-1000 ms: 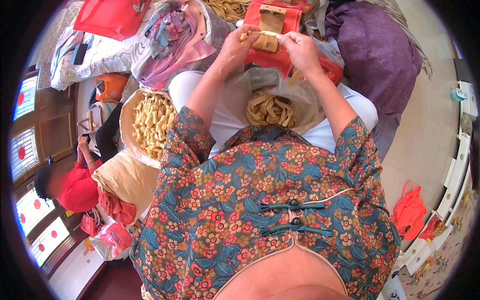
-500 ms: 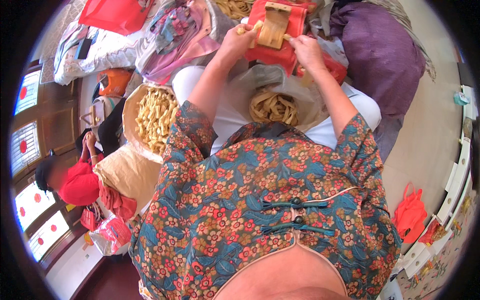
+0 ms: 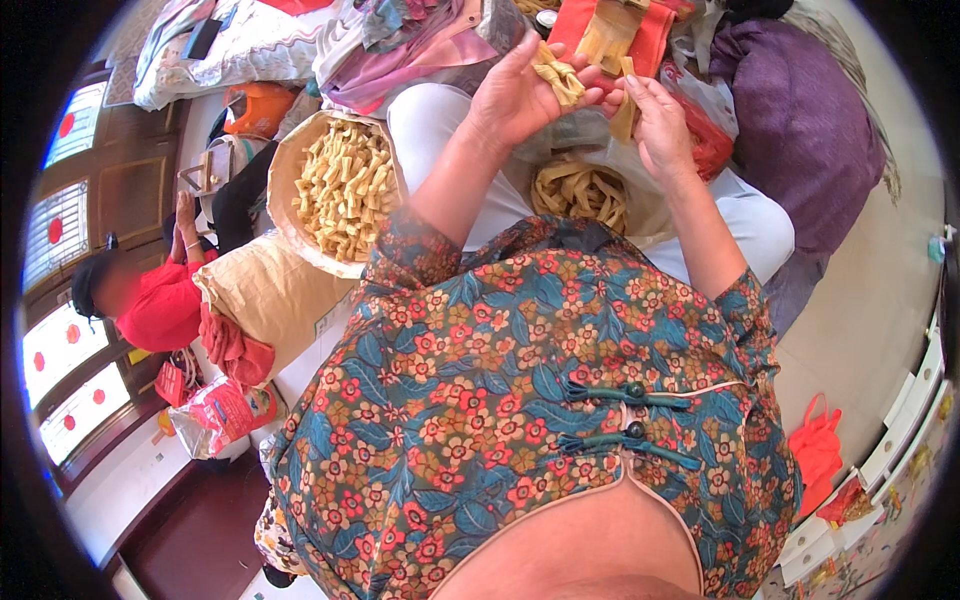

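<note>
My left hand (image 3: 520, 98) is turned palm up, and on its palm and fingers lie pale yellow tofu-skin knots (image 3: 558, 80). Close beside it, my right hand (image 3: 662, 130) pinches a flat tofu-skin strip (image 3: 623, 112) between thumb and fingers, one end hanging down. Beyond both hands, more strips lie on a small wooden board (image 3: 608, 38) on a red cloth (image 3: 655, 40). Between my legs, loose strips (image 3: 580, 198) lie coiled in a clear plastic bag (image 3: 655, 215). Many finished knots (image 3: 345, 190) fill an open paper sack (image 3: 283, 205) to my left.
A purple cloth-covered bundle (image 3: 800, 130) stands at the right. Folded clothes (image 3: 420, 50) are heaped at the far left. A person in red (image 3: 165, 300) sits on the left near a brown paper sack (image 3: 275, 290). A red bag (image 3: 815, 450) lies on the floor at right.
Both hands have come back from the wooden board toward me. My left hand has turned palm up with knots on it, and my right now pinches a hanging strip. The view has shifted.
</note>
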### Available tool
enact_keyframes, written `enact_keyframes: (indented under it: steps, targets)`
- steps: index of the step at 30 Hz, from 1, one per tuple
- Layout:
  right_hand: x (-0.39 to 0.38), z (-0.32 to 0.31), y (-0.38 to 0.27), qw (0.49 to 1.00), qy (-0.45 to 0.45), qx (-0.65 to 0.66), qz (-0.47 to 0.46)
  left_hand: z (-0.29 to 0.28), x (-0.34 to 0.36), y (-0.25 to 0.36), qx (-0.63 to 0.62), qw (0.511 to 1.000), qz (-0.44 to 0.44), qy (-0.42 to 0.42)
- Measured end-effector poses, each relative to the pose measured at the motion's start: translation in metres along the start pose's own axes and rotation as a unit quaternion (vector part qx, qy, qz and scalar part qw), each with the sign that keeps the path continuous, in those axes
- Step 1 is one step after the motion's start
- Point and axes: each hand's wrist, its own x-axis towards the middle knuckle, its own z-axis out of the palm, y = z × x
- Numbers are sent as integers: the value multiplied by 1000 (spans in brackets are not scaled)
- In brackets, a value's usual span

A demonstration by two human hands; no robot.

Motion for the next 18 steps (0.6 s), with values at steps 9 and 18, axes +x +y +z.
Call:
enact_keyframes:
  steps: [9, 18]
  targets:
    - [-10, 16, -5, 886, 68, -361, -283, 6, -18, -19, 310, 934, -65, 167]
    - [-44, 35, 4, 747, -108, -452, -475, -17, -21, -43, 160, 976, -108, 102]
